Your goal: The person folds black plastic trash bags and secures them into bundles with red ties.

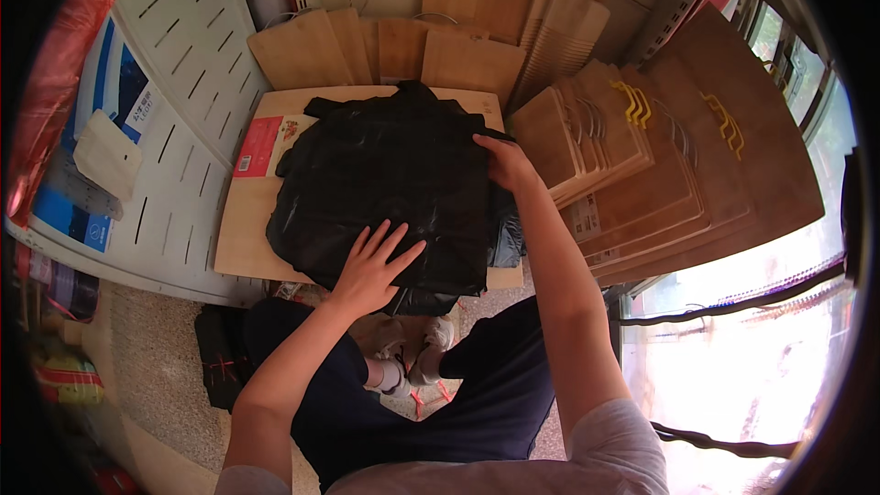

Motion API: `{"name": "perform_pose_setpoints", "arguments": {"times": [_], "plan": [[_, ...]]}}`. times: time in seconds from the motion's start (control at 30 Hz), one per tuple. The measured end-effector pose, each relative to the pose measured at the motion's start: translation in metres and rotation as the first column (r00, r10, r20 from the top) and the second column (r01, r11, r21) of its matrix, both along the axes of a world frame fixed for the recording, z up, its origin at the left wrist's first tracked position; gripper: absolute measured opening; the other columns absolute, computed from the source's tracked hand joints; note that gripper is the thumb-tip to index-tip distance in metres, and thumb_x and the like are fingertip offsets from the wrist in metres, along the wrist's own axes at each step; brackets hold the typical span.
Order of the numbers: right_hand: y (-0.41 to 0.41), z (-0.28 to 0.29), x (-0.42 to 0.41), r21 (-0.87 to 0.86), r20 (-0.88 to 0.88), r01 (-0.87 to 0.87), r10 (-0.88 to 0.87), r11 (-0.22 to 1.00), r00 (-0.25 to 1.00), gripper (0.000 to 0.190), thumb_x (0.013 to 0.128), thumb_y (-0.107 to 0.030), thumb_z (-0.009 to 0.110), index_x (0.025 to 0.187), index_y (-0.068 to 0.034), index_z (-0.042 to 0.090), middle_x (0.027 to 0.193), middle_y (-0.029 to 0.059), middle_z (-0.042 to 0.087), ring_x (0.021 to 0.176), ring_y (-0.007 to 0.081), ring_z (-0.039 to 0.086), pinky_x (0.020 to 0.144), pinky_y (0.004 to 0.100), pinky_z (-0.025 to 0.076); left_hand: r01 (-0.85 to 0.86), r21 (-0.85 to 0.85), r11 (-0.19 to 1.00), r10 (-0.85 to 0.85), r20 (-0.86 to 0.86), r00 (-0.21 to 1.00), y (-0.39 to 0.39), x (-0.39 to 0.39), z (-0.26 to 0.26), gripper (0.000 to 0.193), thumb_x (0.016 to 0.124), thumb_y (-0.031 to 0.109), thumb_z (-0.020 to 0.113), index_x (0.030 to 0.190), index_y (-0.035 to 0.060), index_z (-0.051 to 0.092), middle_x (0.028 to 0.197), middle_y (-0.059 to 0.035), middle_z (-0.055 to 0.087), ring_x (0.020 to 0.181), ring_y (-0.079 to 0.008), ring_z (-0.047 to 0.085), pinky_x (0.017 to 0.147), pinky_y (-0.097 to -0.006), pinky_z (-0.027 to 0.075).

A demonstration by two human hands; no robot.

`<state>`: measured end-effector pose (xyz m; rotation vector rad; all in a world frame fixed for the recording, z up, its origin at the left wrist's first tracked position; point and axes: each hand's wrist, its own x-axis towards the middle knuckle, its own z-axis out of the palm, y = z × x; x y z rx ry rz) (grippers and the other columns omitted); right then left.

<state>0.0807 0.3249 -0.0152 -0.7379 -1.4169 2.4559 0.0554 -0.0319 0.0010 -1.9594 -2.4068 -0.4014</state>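
Note:
A flat stack of black plastic bags or sheeting (385, 172) lies creased on a pale wooden board (247, 237) in front of my knees. My left hand (371, 271) rests palm down on the stack's near part, fingers spread. At the stack's upper right edge is my right hand (505, 161), one fingertip on the black plastic. Its other fingers are partly hidden, so whether it pinches the edge is unclear. Some looser, shinier black plastic (505, 240) sticks out under the right side. A red printed label (260, 144) shows on the board at left.
Wooden cutting boards (474, 65) lean behind, beside a ridged washboard (564, 31). More boards with yellow hooks (763, 151) crowd the right. A slotted white metal panel (182, 110) borders the left. On the floor, a tied black bundle (220, 357) lies by my left leg.

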Motion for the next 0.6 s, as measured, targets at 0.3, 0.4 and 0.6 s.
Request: {"name": "perform_pose_setpoints", "arguments": {"times": [0.3,0.4,0.6], "plan": [[-0.022,0.067,-0.011,0.181,-0.038,-0.270,0.281,0.946,0.959,0.030,0.082,-0.006,0.069,0.110,-0.001,0.063,0.103,0.0076,0.067,0.094,0.0185,0.064,0.085,0.0313,0.052,-0.008,0.018,1.000,0.005,0.164,0.987,0.017,-0.011,0.007,0.081,0.064,0.022,0.081,0.139,0.0232,0.048,0.145,-0.0105,0.039,0.138,-0.0336,0.031,0.112,-0.0526,0.025],[-0.053,0.083,0.024,0.475,-0.037,-0.321,0.383,0.819,0.923,0.023,0.081,-0.004,0.067,0.104,-0.003,0.065,0.099,0.0055,0.067,0.094,0.0151,0.063,0.082,0.0291,0.051,-0.022,0.049,0.999,0.014,0.159,0.987,0.017,-0.012,0.000,0.081,0.064,0.024,0.081,0.138,0.0190,0.048,0.144,-0.0103,0.040,0.136,-0.0341,0.033,0.111,-0.0520,0.027],[-0.108,0.073,0.100,0.908,0.201,-0.321,0.392,0.269,0.898,0.031,0.072,0.005,0.064,0.100,-0.005,0.064,0.097,0.0059,0.067,0.097,0.0188,0.063,0.086,0.0323,0.049,-0.059,0.027,0.998,0.057,0.060,0.997,0.011,-0.006,-0.007,0.075,0.065,0.031,0.081,0.131,0.0084,0.053,0.134,-0.0128,0.049,0.127,-0.0331,0.043,0.108,-0.0496,0.031]]}}
